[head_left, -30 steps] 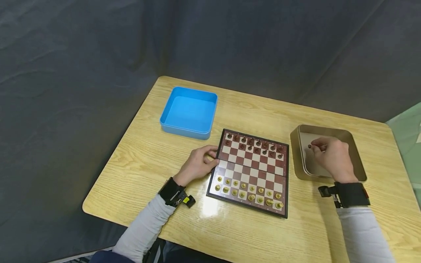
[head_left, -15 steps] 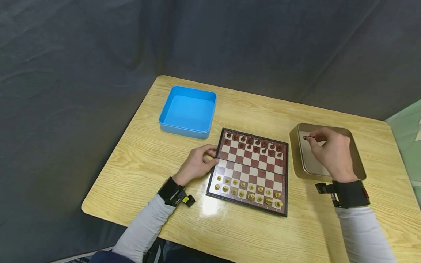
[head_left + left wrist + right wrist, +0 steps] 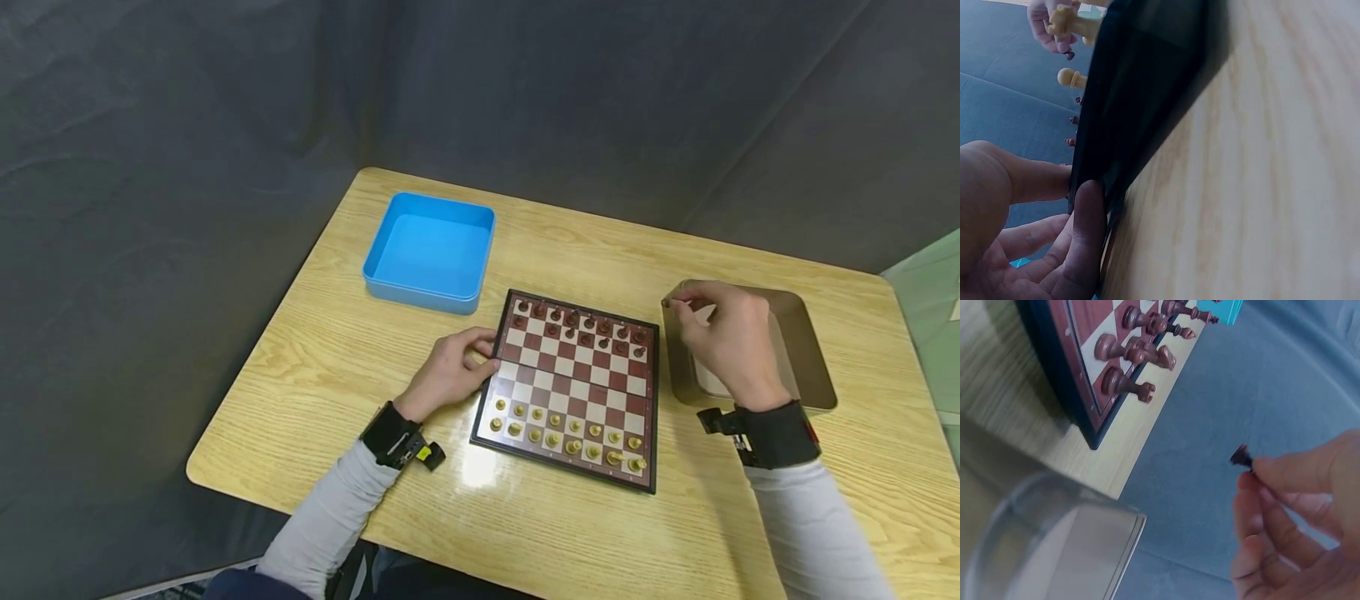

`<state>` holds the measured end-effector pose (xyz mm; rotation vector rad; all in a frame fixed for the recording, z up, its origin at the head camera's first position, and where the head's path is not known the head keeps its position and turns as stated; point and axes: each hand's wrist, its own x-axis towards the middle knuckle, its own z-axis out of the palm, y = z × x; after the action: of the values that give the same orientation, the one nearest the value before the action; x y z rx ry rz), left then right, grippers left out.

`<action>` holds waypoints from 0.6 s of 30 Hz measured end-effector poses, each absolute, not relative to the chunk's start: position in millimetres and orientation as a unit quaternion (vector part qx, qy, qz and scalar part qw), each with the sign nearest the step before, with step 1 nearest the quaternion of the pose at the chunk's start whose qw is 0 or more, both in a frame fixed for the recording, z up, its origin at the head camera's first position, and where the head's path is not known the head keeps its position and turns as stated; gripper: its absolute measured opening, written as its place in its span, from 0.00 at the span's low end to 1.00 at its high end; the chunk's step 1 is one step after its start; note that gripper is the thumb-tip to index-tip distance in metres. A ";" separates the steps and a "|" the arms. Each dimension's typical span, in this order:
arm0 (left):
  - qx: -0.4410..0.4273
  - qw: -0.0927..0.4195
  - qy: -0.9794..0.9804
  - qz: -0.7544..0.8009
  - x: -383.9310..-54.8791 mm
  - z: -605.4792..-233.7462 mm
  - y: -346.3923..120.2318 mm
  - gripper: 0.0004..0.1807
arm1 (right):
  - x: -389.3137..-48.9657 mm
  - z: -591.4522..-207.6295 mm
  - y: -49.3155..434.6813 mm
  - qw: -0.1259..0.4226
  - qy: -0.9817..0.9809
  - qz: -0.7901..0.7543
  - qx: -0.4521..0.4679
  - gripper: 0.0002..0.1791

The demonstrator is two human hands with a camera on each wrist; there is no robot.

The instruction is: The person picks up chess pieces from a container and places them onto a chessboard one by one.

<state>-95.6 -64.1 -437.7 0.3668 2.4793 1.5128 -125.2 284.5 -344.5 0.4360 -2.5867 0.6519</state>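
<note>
A chessboard (image 3: pixel 576 371) lies on the table, dark red pieces (image 3: pixel 588 323) in two rows along its far side and yellowish pieces (image 3: pixel 573 447) along the near side. The second dark row has a bare square near its left end. My left hand (image 3: pixel 448 371) holds the board's left edge between thumb and fingers, as the left wrist view shows closely. Over the left rim of the metal tin (image 3: pixel 681 375), my right hand (image 3: pixel 726 337) pinches a small dark red chess piece (image 3: pixel 1242 456) by one end; fingertips hide part of it.
A blue tray (image 3: pixel 423 298) stands behind the board to the left. The tin sits right of the board, with a strip of wooden table (image 3: pixel 693 492) between them. A dark curtain (image 3: pixel 525 100) hangs behind the table.
My right hand has lifted and moved left from inside the tin to above its left rim, carrying the dark chess piece. The left hand and the board have stayed put.
</note>
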 end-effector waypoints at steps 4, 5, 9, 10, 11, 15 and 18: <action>0.123 0.110 0.839 0.519 -95.8 -437.6 -63.7 0.25 | -127.6 -344.6 274.6 0.213 -0.932 0.235 0.175 0.06; 0.123 0.110 0.838 0.520 -95.9 -437.9 -63.8 0.25 | -128.3 -344.9 271.4 0.210 -0.932 0.237 0.179 0.06; 0.123 0.110 0.836 0.524 -95.9 -438.7 -64.2 0.25 | -131.2 -345.8 256.9 0.198 -0.929 0.241 0.200 0.06; 0.123 0.109 0.835 0.525 -95.9 -438.9 -64.3 0.25 | -132.1 -346.2 253.0 0.195 -0.928 0.242 0.205 0.06; 0.124 0.109 0.834 0.526 -95.9 -439.2 -64.5 0.25 | -132.9 -346.6 248.9 0.192 -0.928 0.243 0.209 0.07; 0.128 0.108 0.831 0.531 -95.7 -439.8 -64.4 0.25 | -134.8 -347.7 231.8 0.177 -0.926 0.244 0.227 0.07; 0.128 0.108 0.833 0.528 -95.7 -439.4 -64.0 0.25 | -135.5 -348.9 219.0 0.164 -0.924 0.248 0.241 0.07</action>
<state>-95.7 -64.0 -439.4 0.3765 2.4500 1.5535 -135.5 219.0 -348.9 0.6858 -2.6327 0.7079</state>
